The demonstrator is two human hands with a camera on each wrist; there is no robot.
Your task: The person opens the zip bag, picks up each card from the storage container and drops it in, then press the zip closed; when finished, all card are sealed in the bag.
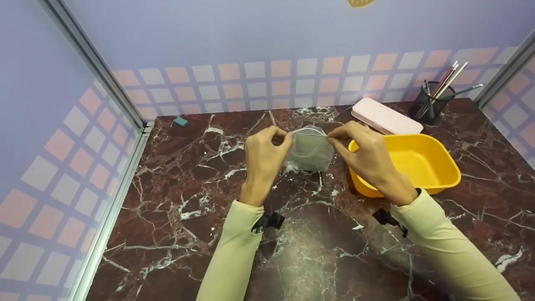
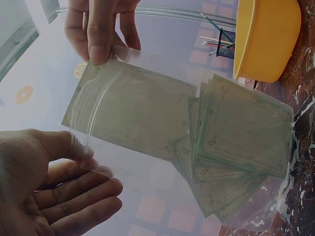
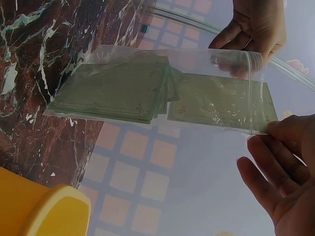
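Observation:
A clear zip bag stands upright above the table, held by its top corners. Inside it is a fanned stack of pale green printed cards. One more green card lies nearer the mouth, its end reaching past the zip lines. My left hand pinches the bag's left top corner between thumb and fingers, the other fingers loosely spread in the left wrist view. With thumb and fingertips, my right hand pinches the right top corner, where the card's corner also lies.
A yellow tub stands beneath my right wrist. Behind it lie a pink pencil case and a black mesh cup of pencils. A small teal block rests at the back left of the marbled table, near the wall.

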